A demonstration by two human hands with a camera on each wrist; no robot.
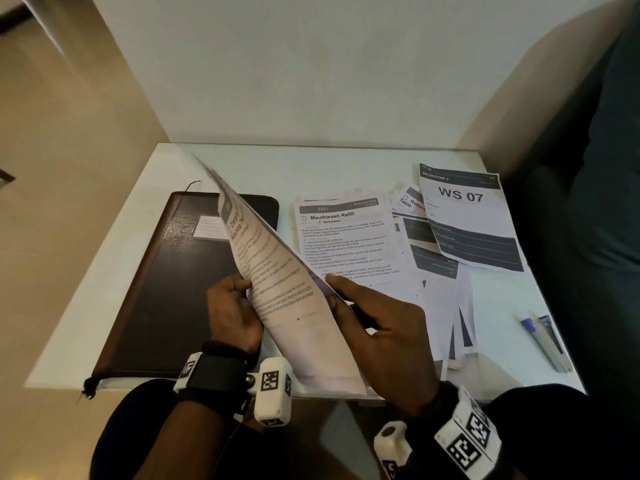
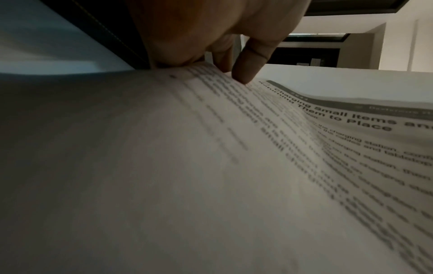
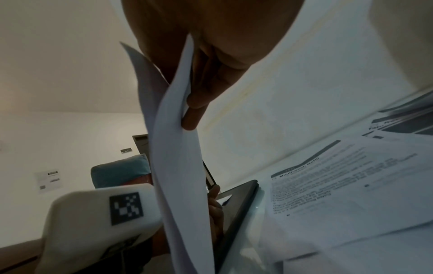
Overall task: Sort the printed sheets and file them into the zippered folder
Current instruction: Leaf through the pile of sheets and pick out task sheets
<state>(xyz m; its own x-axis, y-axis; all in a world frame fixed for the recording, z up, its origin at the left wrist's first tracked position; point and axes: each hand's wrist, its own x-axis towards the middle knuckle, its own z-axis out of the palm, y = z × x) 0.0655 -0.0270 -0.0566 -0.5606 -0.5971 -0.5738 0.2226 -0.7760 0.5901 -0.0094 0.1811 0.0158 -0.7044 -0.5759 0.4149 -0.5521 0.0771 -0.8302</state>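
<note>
Both hands raise sheaf of printed sheets [image 1: 277,271] on edge, right of closed zippered folder [image 1: 166,282], likely to square it. Left hand [image 1: 232,310] pinches sheaf's edge; right hand [image 1: 384,337] fingers curl behind. Loose sheets [image 1: 346,237] further right.

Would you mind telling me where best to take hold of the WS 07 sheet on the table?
Probably its far right corner. The WS 07 sheet lies flat atop the spread papers, that corner over bare table; come from the right and pinch only it.

Black wrist straps [image 1: 214,372] carry white, seemingly plastic, coded camera blocks [image 1: 273,389].
</note>
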